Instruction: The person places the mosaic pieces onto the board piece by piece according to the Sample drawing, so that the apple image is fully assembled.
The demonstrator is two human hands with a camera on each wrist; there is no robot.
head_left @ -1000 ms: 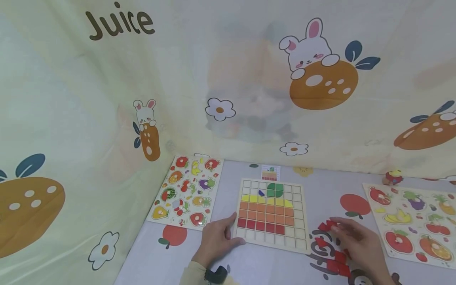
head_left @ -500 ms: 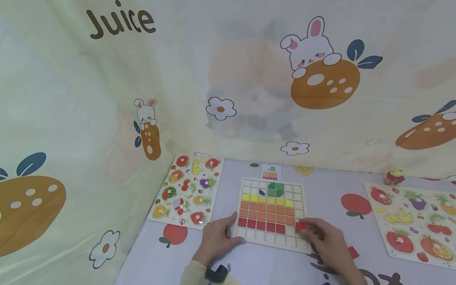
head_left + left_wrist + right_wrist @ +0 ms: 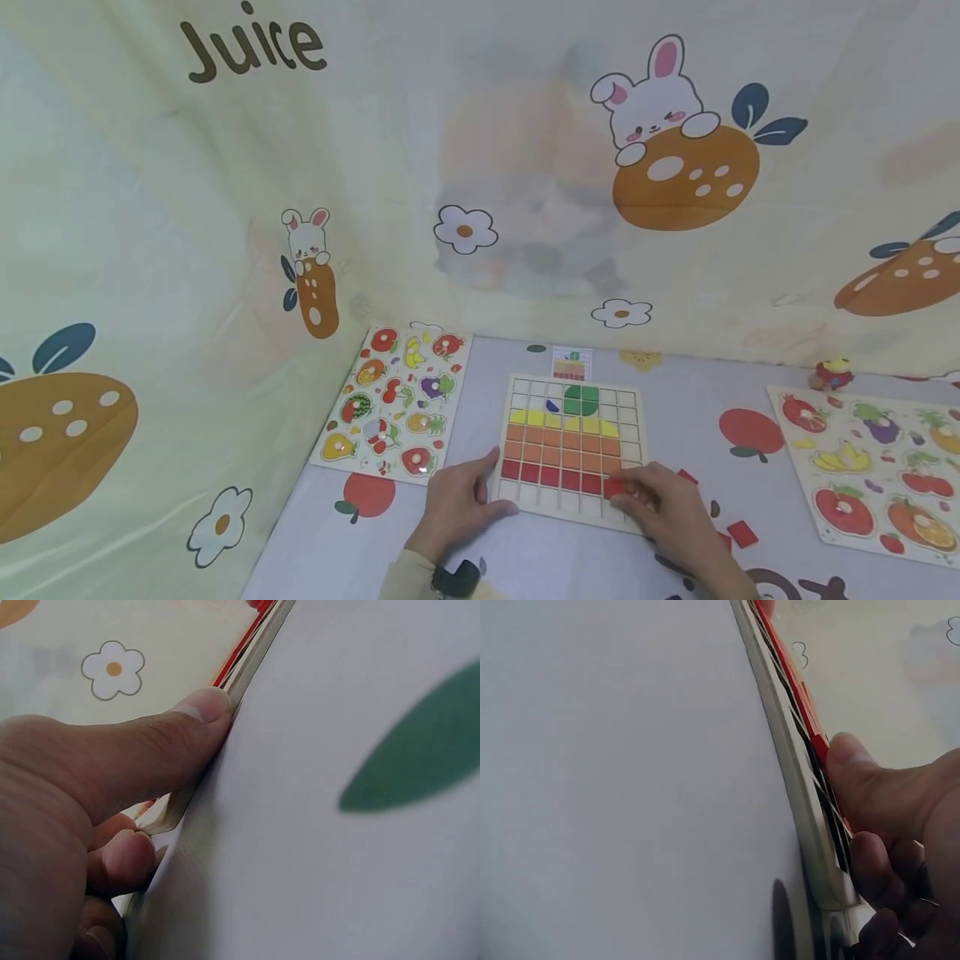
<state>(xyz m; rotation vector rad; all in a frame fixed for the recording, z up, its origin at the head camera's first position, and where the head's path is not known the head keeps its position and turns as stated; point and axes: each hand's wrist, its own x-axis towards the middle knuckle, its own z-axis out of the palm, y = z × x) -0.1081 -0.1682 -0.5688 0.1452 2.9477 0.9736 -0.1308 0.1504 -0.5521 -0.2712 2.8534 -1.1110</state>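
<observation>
A wooden grid board [image 3: 570,502] lies on the table, with green, blue, yellow, orange and red pieces set in its cells. My left hand [image 3: 457,504] holds the board's near left corner, thumb along the front edge and fingers by the left side. Between the thumb and fingertips of my right hand [image 3: 671,508] is a red square tile [image 3: 612,488], at the right end of the red row. In the right wrist view that tile [image 3: 820,748] sits at the grid's top surface, right by the thumb tip.
Several loose red tiles [image 3: 742,534] lie right of the board, partly behind my right hand. A small picture card [image 3: 572,363] rests behind the board. Fruit puzzle boards stand left [image 3: 393,404] and right [image 3: 862,467], with a small toy figure [image 3: 831,374] at the back right.
My right hand has come left from the loose red tiles with one tile, over the board's right edge, to the end of the red row. The left hand stays at the corner.
</observation>
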